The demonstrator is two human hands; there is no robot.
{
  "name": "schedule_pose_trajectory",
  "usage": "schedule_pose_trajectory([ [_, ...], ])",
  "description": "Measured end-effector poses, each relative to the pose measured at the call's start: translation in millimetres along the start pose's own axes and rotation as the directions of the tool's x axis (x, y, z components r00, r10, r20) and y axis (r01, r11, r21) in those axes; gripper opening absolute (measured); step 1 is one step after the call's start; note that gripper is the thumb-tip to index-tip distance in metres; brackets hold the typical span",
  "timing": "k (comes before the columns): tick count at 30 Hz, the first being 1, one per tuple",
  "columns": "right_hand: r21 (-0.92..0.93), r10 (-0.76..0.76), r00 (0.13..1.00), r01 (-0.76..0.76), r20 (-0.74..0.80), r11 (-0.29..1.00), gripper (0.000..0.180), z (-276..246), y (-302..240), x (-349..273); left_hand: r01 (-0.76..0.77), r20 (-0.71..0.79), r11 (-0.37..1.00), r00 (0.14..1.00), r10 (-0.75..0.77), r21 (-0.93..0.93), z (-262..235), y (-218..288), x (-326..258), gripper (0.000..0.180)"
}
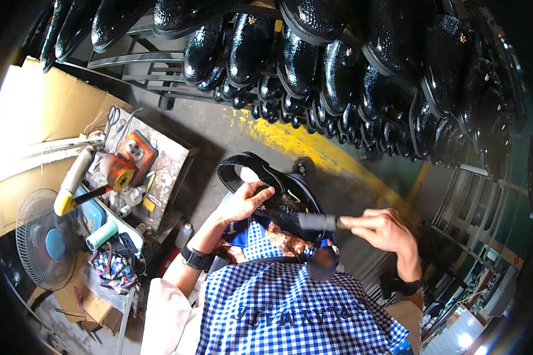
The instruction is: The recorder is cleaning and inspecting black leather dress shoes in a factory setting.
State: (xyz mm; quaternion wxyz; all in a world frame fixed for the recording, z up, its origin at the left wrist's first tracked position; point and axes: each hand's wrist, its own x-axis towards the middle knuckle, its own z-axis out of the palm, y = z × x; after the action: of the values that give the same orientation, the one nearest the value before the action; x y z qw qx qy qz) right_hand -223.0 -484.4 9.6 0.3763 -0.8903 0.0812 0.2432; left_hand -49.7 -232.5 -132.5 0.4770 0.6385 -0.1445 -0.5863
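Note:
My left hand [244, 202] grips a glossy black shoe [270, 184] by its sole edge, the shoe turned sole toward me over my lap. A thin brush-like tool with a grey ferrule [317, 222] is pinched in my right hand [384, 229], its tip touching the shoe's side. A black watch sits on my left wrist and a dark band on my right. A blue-and-white checked apron [290, 307] covers my front.
A metal rack [349, 65] loaded with several glossy black shoes fills the top. At left a cluttered small table [170, 155] holds an orange tool, scissors and a yellow-handled tool. A fan [44, 242] stands lower left. Yellow floor marking [296, 142] runs diagonally.

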Motion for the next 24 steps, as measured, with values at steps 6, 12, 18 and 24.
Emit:
schedule_pose_trajectory([
  [6, -0.009, -0.013, 0.981, 0.011, -0.193, 1.0, 0.03, 31.4, 3.2, 17.3, 0.021, 0.029, 1.0, 0.999, -0.021, 0.012, 1.3, 1.7, 11.3, 0.034],
  [12, 0.008, 0.069, 0.997, -0.069, -0.014, 0.998, 0.029, 7.4, 5.2, -4.3, 0.001, 0.002, 1.0, 1.0, -0.001, -0.031, 1.7, -9.5, 14.3, 0.035],
  [18, -0.09, 0.037, 0.995, -0.046, -0.097, 0.995, 0.028, 6.3, -4.0, 2.4, 0.0, -0.021, 0.996, 1.0, -0.002, -0.084, 7.1, -13.5, 17.7, 0.033],
  [24, 0.098, 0.019, 0.98, 0.0, -0.197, 0.995, 0.028, 29.8, 26.6, 3.9, -0.003, 0.028, 0.999, 1.0, 0.001, 0.052, 5.0, 10.8, 13.5, 0.031],
])
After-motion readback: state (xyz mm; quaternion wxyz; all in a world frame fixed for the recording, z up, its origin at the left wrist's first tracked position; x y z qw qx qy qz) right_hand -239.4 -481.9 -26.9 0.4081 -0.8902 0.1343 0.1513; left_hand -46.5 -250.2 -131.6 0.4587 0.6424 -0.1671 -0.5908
